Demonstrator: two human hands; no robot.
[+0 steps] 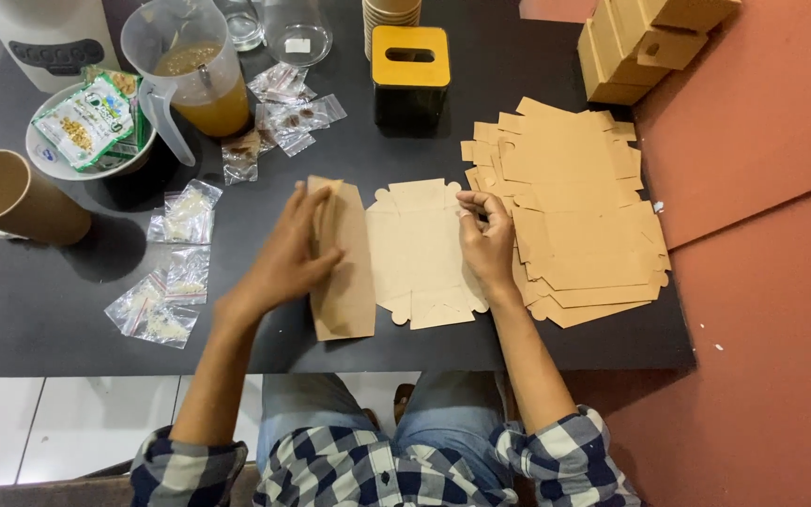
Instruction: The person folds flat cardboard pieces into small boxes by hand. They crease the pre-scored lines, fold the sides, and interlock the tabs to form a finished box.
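Note:
A flat brown cardboard box blank (415,253) lies on the dark table (49,329) in front of me. Its left flap (344,282) is folded upward. My left hand (288,253) presses flat against that raised flap, fingers together and stretched. My right hand (487,239) pinches the blank's right edge with curled fingers. Just right of that hand lies a loose stack of flat cardboard blanks (574,207).
Small clear sachets (169,282) are scattered at left and centre. A paper cup (11,199), a bowl of packets (86,127), a plastic jug of amber liquid (194,70), a black-and-yellow box (410,75) and assembled cardboard boxes (645,42) stand along the far side.

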